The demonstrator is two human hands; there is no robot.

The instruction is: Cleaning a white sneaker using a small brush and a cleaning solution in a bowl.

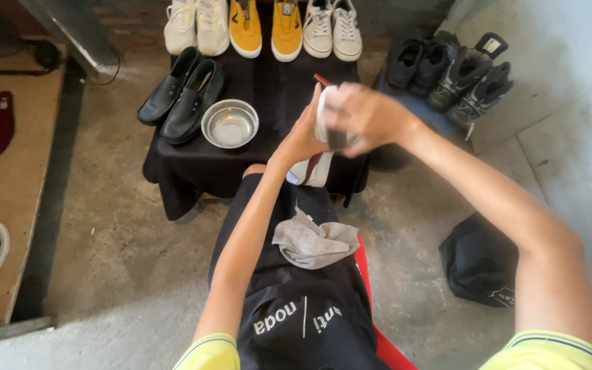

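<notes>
A white shoe with red trim (313,164) is held at the centre of the frame: the left hand (301,137) is closed under it, the right hand (364,113) is wrapped over its top. It could slip onto the steel bowl (230,124) if the grasp is loosened. Counted: three pairs at the top edge, one black pair (181,96), one grey cloth (313,241).

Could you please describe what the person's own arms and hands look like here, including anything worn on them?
Both arms are bare from the short yellow sleeves down. The right sleeve's hem carries a thin dark stripe; the left sleeve's hem is only partly in view. The left hand and right hand wear no gloves, and no watch or bracelet shows.
</notes>
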